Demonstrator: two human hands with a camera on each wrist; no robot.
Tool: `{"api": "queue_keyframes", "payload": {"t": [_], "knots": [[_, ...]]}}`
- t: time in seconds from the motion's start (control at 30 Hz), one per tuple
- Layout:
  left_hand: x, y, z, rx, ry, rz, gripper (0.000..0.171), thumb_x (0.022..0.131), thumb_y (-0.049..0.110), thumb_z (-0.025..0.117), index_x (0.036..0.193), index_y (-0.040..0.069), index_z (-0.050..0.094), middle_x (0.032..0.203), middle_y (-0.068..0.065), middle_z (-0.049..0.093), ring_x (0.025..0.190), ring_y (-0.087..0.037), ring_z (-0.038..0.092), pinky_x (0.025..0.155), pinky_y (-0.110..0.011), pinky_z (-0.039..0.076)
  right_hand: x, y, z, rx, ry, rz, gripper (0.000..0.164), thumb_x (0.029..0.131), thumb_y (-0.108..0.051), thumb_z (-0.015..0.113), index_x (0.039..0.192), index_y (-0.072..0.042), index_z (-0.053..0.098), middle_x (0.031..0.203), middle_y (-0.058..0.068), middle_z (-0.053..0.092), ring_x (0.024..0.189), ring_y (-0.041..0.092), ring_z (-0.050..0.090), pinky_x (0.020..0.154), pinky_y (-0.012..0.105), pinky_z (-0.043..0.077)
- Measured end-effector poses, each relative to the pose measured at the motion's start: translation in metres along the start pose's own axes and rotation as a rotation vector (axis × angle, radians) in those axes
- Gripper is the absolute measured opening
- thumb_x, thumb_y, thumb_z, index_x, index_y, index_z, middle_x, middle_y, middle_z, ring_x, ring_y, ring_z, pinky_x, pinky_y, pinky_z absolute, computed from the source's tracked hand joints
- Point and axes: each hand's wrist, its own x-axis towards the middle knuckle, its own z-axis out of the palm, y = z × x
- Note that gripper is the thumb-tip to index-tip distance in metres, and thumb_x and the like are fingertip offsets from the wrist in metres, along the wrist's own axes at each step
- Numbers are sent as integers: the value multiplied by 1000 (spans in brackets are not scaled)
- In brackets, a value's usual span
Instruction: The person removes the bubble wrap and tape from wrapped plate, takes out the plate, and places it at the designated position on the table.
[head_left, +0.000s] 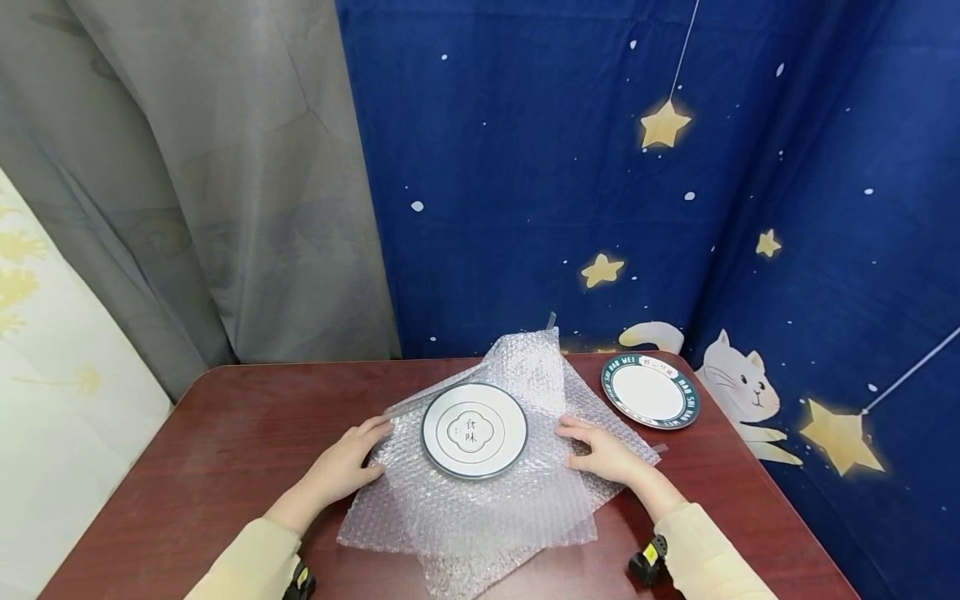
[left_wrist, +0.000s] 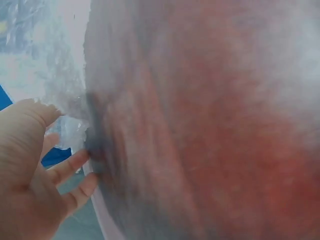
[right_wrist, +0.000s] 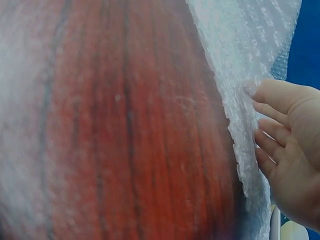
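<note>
A white plate (head_left: 475,431) with a dark rim and two characters at its centre lies on crossed sheets of bubble wrap (head_left: 450,521) on the table. To its left, my left hand (head_left: 347,460) touches the wrap's edge with thumb and fingers spread apart. My right hand (head_left: 603,450) rests on the wrap to the plate's right, fingers extended toward it. Seen up close in the left wrist view, the left fingertips (left_wrist: 82,159) meet the edge of the wrap. The right wrist view has the right fingers (right_wrist: 270,137) lying loosely against the bubble wrap (right_wrist: 240,55).
A second plate (head_left: 649,392) with a green lettered rim sits at the table's back right corner. The reddish-brown table (head_left: 247,433) backs onto a grey curtain (head_left: 270,208) and a blue star-patterned curtain (head_left: 510,167).
</note>
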Motion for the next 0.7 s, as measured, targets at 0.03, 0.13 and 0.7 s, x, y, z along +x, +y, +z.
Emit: {"api": "queue_keyframes", "payload": {"t": [0.03, 0.13, 0.7], "knots": [[1, 0, -1, -2, -16, 2, 65, 80, 12, 74, 139, 1, 48, 145, -18, 40, 128, -39, 41, 93, -52, 44, 0, 0, 0, -6, -5, -4, 52, 87, -22, 70, 132, 0, 56, 145, 22, 39, 134, 42, 32, 104, 59, 28], [5, -1, -3, -21, -50, 4, 70, 79, 11, 75, 141, 0, 44, 147, -19, 36, 129, -42, 38, 93, -54, 43, -1, 1, -1, 7, -24, -1, 56, 86, -25, 71, 134, -1, 55, 146, 22, 37, 134, 42, 31, 104, 59, 27], [17, 0, -12, -81, -125, -63, 84, 69, 11, 76, 144, 2, 40, 150, -20, 32, 130, -48, 32, 92, -58, 41, -6, 0, 0, 73, -82, 24, 79, 81, -39, 75, 143, -2, 43, 153, 18, 26, 139, 40, 21, 106, 61, 21]]}}
